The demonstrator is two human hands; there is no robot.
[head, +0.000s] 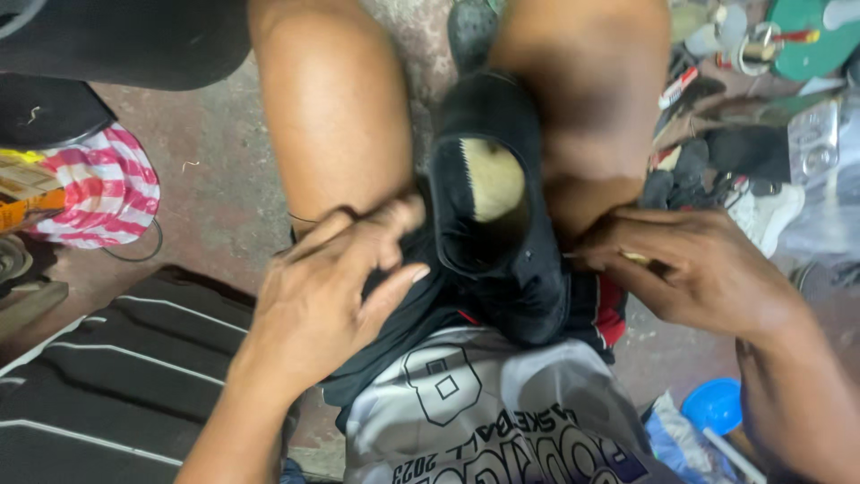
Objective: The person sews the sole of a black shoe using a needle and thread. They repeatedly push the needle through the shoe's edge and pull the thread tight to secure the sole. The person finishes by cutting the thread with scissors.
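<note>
Black shoe (497,224) sits wedged between your two knees, opening up, so you look down into its pale insole; the toe points away from you and the heel end rests low on your lap over a black garment and a white printed jersey (484,412).

Your left hand (331,296) lies just left of the shoe, fingers bent and spread, its grip pressed onto the black cloth beside the shoe's left wall; the fingertips touch your left leg and the shoe's edge, but the grip is not clamped around anything you can make out. Your right hand (690,264) comes in from the right, fingers drawn together in a pinch aimed at the shoe's right side. Something small and pale shows between those fingertips, too small to tell what it is. The pinch sits just beside the shoe's right wall, close to touching.

Going outward: your bare legs frame the shoe on both sides. To the far right, a clutter of small things lies on the concrete floor (215,179), among them a white shoe (770,215) and a green round thing (811,40). At the near right lies a blue bowl-like lid (714,405). On the left, a red-and-white striped cloth (103,188) lies well apart from your hands, and a black mat with white stripes (116,376) covers the near left floor.
</note>
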